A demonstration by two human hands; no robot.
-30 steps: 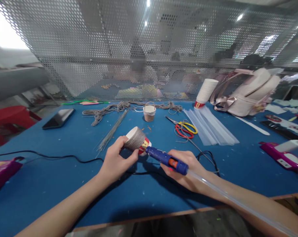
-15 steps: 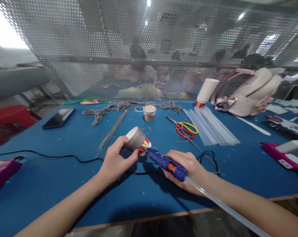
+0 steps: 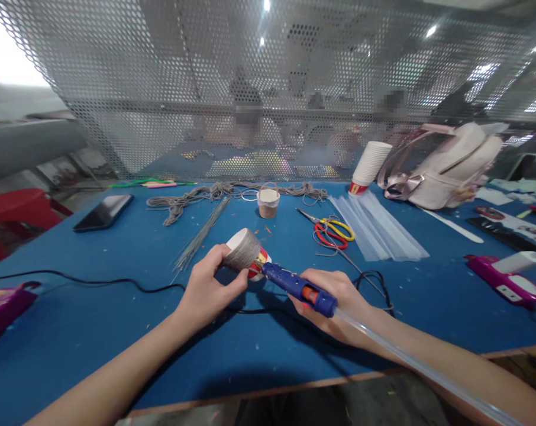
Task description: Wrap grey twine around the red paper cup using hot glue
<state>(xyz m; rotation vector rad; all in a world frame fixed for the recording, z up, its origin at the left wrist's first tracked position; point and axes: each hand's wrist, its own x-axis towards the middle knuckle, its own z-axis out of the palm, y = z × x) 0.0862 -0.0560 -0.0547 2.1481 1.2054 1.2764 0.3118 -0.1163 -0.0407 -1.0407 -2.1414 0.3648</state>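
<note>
Our left hand (image 3: 211, 286) pinches the cup (image 3: 245, 248) aslant, opening up-left; our right hand (image 3: 348, 300) grips the left-pointing glue gun (image 3: 290, 281).

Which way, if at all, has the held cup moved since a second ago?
No: the held cup shows no clear shift against the scissors; it stays tilted in the left hand.

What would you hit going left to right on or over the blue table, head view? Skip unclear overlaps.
Purple power strip → black phone → left hand → gray-wrapped cup → blue glue gun → paper cup stack → pale backpack → second purple power strip.
</note>
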